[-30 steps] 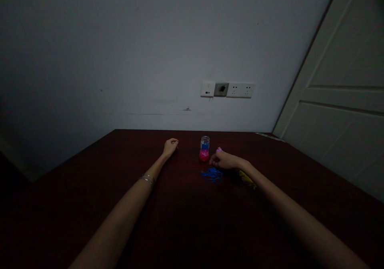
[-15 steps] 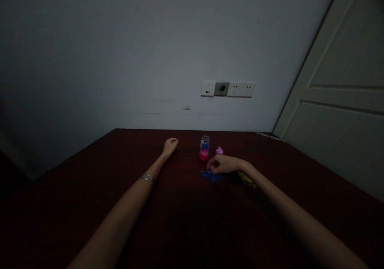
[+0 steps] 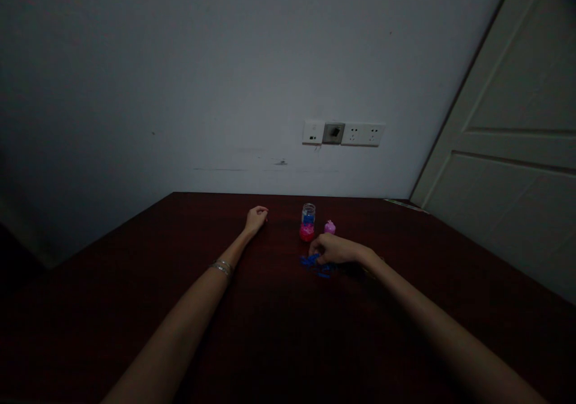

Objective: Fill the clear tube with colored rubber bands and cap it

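Note:
My right hand (image 3: 332, 249) bends down over a small pile of thin blue strips (image 3: 311, 262), its fingers pinched together among them. Exactly how many strips sit between the fingertips is hidden. Just behind the pile stands an open clear glass jar (image 3: 308, 223), filled with red at the bottom, pink above and blue on top. A small pink-purple rounded object (image 3: 330, 227) sits right of the jar, partly behind my right hand. My left hand (image 3: 257, 219) rests on the table left of the jar, fingers curled closed, with nothing visible in it.
The dark red-brown table (image 3: 252, 332) runs up to a pale wall (image 3: 225, 80) with a row of sockets (image 3: 342, 133). Beyond the right edge is a panelled door (image 3: 508, 176). Some yellow bits (image 3: 369, 274) show beside my right forearm, mostly covered by it.
My right hand has shifted slightly lower and left into the blue strips, and the pile has been stirred. My forearm now covers more of the yellow bits. The left hand stays still.

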{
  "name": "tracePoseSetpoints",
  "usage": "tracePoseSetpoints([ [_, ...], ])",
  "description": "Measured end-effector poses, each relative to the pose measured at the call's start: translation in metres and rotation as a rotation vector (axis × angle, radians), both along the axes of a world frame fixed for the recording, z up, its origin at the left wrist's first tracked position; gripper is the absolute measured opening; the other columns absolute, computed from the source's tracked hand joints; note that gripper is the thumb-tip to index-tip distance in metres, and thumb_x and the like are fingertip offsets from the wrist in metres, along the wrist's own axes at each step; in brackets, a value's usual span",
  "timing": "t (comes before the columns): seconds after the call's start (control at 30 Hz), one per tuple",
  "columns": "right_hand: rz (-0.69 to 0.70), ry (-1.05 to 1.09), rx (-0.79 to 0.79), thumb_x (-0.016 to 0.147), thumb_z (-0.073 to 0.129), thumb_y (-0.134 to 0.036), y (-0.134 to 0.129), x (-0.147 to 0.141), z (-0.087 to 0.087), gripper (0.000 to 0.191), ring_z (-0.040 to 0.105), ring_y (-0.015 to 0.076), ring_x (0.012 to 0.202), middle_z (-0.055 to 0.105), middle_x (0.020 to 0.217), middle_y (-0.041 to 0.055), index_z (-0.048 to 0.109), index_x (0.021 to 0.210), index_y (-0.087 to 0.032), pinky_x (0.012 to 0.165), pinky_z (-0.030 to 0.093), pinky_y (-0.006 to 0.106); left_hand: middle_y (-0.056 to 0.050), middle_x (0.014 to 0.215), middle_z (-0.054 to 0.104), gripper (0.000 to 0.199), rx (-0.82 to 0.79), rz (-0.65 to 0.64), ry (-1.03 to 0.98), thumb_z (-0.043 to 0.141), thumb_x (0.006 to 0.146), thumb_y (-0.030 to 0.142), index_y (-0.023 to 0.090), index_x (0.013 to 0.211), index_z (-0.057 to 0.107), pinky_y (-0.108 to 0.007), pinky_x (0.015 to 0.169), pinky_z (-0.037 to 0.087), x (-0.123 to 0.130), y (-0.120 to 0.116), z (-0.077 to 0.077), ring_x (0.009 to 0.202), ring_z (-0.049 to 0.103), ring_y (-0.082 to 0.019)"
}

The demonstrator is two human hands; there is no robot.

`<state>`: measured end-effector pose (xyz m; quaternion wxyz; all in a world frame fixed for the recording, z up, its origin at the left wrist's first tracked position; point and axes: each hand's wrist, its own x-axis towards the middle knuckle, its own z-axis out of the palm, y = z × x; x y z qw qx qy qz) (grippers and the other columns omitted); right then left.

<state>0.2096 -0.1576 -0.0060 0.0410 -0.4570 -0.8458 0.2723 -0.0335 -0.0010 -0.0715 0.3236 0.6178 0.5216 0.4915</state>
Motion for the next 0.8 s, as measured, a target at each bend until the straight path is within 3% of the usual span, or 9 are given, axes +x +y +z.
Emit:
tracePoseSetpoints([
  [0.17,-0.007,0.101,0.04,0.067,0.059,-0.022,0.004,0.003,0.014,0.025,0.056,0.0129,0.065,0.064,0.074,0.0022,0.068,0.089,-0.014,0.057,0.041,0.022,0.004,0.046,0.05,0.019,-0.008,0.009,0.013,0.048,0.071,0.016,0.01,0.083,0.061,-0.018,0.045,0.034,0.0,0.001,0.0,0.038,0.042,-0.007],
  [0.33,-0.066,0.301,0.075,0.068,0.062,-0.029,0.005,0.007,0.05,0.027,0.057,0.0138,0.067,0.066,0.077,0.003,0.069,0.09,-0.015,0.061,0.043,0.025,0.003,0.047,0.051,0.02,-0.004,0.016,0.031,0.047,0.071,0.015,0.01,0.084,0.062,-0.018,0.046,0.034,0.0,0.002,-0.001,0.04,0.044,-0.007],
  [0.47,-0.143,0.476,0.178,0.068,0.063,-0.032,0.023,0.01,0.072,0.025,0.057,0.014,0.07,0.067,0.081,0.0041,0.068,0.086,-0.016,0.064,0.045,0.027,0.003,0.048,0.052,0.019,-0.008,0.027,0.038,0.048,0.069,0.014,0.01,0.082,0.062,-0.017,0.046,0.034,0.0,0.001,-0.001,0.043,0.045,-0.008],
  [0.67,-0.277,0.676,0.379,0.066,0.064,-0.028,0.061,0.006,0.065,0.02,0.059,0.0156,0.073,0.067,0.079,0.0051,0.067,0.081,-0.015,0.072,0.046,0.031,0.003,0.048,0.052,0.02,-0.015,0.011,0.027,0.046,0.07,0.014,0.011,0.083,0.061,-0.017,0.044,0.034,0.0,0.002,-0.001,0.04,0.044,-0.007],
  [0.8,-0.277,0.727,0.427,0.067,0.063,-0.027,0.068,0.0,0.052,0.02,0.06,0.0156,0.073,0.067,0.08,0.0056,0.066,0.082,-0.014,0.072,0.047,0.032,0.003,0.049,0.052,0.019,-0.008,0.006,0.024,0.046,0.069,0.013,0.011,0.082,0.061,-0.017,0.045,0.034,0.0,0.001,-0.001,0.042,0.045,-0.007],
])
